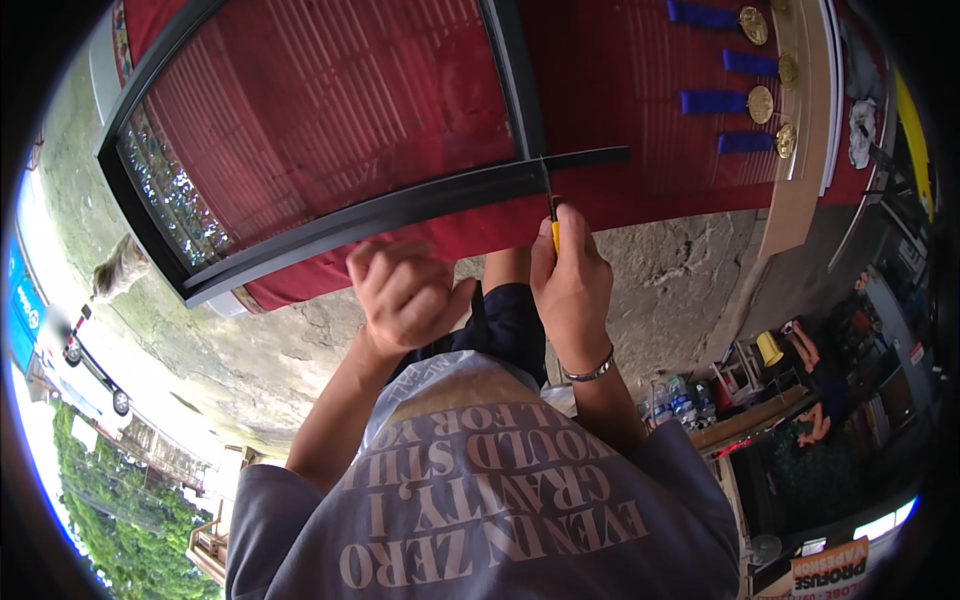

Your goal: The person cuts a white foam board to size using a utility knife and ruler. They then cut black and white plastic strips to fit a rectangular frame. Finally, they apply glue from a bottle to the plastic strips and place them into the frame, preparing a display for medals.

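Observation:
My right hand (572, 285) pinches a thin-bladed tool, which looks like a cutter knife (556, 235) with a yellow and black handle. Its blade points away from me and meets a black strip (590, 158) at the near right corner of a large black frame (370, 217). That strip sticks out to the right past the corner. A glossy clear pane (330, 110) fills the frame and shows red cloth and reflections. My left hand (405, 295) is a loose fist just in front of the frame's near edge, with nothing seen sticking out of it.
Red cloth (640, 190) covers the table. Several gold medals (760, 104) with blue ribbons lie at the right, beside a brown cardboard strip (795, 215). Cracked concrete (670, 260) lies below. Bottles (685, 405) and a yellow container (769, 348) stand at the lower right.

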Demonstrator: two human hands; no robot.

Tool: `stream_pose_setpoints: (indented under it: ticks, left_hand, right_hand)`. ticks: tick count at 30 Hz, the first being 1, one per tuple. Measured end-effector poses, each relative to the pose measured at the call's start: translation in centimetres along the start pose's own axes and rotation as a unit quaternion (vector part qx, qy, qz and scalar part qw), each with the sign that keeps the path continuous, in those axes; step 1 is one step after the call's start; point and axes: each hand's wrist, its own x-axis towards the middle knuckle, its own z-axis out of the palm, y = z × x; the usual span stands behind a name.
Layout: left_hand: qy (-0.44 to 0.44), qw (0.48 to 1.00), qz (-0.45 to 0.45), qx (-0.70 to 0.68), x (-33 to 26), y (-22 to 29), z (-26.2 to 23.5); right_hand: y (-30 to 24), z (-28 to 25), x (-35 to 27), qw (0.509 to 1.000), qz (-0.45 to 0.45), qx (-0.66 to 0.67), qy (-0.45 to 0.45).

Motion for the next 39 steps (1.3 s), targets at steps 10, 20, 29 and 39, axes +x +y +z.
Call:
stream_pose_setpoints:
  ticks: [10,20,29,39]
  left_hand:
    - [0.034,0.997,-0.062,0.012,3.5,0.4,4.2]
    - [0.034,0.999,-0.028,-0.029,5.4,-0.8,7.0]
    - [0.051,0.998,-0.010,-0.024,5.5,-0.9,7.3]
    - [0.057,0.998,-0.005,-0.026,5.5,-1.2,7.4]
  right_hand:
    - [0.0,-0.1,0.1,1.000,0.011,-0.004,-0.015]
    - [-0.3,-0.3,0.2,1.000,0.012,0.014,-0.019]
    - [-0.2,-0.4,0.2,1.000,0.002,0.002,-0.014]
    - [-0.4,-0.4,0.8,1.000,-0.006,-0.025,-0.003]
